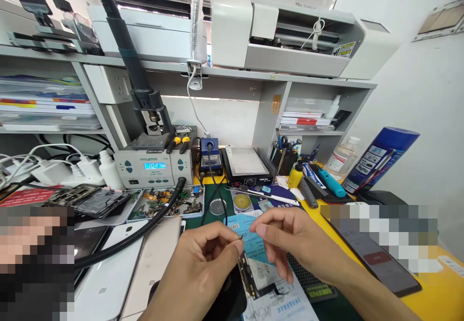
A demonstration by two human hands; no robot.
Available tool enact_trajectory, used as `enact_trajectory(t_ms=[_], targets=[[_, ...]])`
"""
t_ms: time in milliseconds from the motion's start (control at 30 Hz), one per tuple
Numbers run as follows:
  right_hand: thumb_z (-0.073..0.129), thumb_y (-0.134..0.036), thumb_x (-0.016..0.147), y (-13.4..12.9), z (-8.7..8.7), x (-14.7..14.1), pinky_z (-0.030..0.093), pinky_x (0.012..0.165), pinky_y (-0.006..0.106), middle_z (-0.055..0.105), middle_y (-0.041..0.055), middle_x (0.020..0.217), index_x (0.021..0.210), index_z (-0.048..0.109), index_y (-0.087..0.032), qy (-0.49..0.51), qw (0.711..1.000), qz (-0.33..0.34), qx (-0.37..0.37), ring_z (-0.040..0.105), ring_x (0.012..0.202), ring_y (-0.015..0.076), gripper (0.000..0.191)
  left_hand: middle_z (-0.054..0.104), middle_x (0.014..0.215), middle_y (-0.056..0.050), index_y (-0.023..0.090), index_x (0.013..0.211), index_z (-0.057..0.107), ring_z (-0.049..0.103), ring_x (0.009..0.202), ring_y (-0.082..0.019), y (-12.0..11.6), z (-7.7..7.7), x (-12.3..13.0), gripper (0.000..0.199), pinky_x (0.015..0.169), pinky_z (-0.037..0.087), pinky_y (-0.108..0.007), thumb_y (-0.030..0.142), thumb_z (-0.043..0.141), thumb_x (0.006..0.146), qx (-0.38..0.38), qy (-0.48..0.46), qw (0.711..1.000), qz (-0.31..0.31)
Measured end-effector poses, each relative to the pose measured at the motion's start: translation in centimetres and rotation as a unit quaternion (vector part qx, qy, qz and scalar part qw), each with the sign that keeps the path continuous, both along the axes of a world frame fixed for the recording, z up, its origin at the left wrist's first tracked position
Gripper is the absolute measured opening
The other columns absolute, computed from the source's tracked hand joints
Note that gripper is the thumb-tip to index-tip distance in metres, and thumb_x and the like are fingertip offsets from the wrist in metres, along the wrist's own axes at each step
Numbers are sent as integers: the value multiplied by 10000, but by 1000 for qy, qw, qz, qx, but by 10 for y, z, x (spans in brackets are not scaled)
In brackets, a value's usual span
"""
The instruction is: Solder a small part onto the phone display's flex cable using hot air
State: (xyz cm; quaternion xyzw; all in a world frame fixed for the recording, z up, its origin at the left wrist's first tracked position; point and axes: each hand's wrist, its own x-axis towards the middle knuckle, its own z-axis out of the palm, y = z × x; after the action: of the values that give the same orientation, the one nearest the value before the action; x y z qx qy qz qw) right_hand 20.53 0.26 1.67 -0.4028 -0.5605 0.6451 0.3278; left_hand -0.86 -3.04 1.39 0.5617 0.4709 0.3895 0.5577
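Note:
My left hand (203, 268) is closed in a pinch, with a tiny dark piece (241, 238) poking out between thumb and forefinger. Too little of it shows to name its kind. Below that hand lies a black phone part (226, 301), partly hidden by the wrist. Beside it is a narrow strip of phone circuitry (247, 277) with a black flex cable (270, 290). My right hand (286, 243) hovers to the right, its fingers loosely bent and apart, nothing visible in them. Under both hands is a blue and white printed sheet (286, 306).
White and gold phones (105, 277) lie at left, crossed by a black hose (145, 234). Behind stand a parts tray (194, 210), a soldering station (154, 168) and a heating plate (246, 161). A dark phone (377, 258) and a spray can (380, 159) are at right.

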Motion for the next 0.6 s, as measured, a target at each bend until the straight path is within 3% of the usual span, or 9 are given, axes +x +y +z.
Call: enact_trajectory(t_ms=[267, 433, 600], targets=[[810, -439, 873, -6, -4, -6, 497, 392, 138, 675, -35, 673, 1040, 742, -157, -25, 999, 23, 12, 605, 434, 67, 335, 520, 674, 18, 177, 846, 683, 346, 631, -140, 2, -8, 2, 387, 588, 251, -285, 545, 593, 923, 16, 41, 998, -45], [761, -429, 911, -9, 0, -13, 471, 427, 155, 596, -44, 527, 967, 789, -152, -95, 993, 1, 65, 560, 463, 86, 284, 540, 665, 9, 166, 867, 704, 342, 618, -139, 1, -6, 5, 385, 574, 241, -284, 532, 592, 905, 25, 75, 997, -24], [717, -364, 931, -12, 3, -16, 479, 484, 196, 629, -16, 625, 892, 780, -168, -141, 982, -27, 123, 574, 529, 108, 210, 440, 607, 34, 164, 786, 703, 326, 592, -130, 0, -1, 6, 377, 541, 220, -269, 511, 588, 878, 22, 99, 995, 5]])
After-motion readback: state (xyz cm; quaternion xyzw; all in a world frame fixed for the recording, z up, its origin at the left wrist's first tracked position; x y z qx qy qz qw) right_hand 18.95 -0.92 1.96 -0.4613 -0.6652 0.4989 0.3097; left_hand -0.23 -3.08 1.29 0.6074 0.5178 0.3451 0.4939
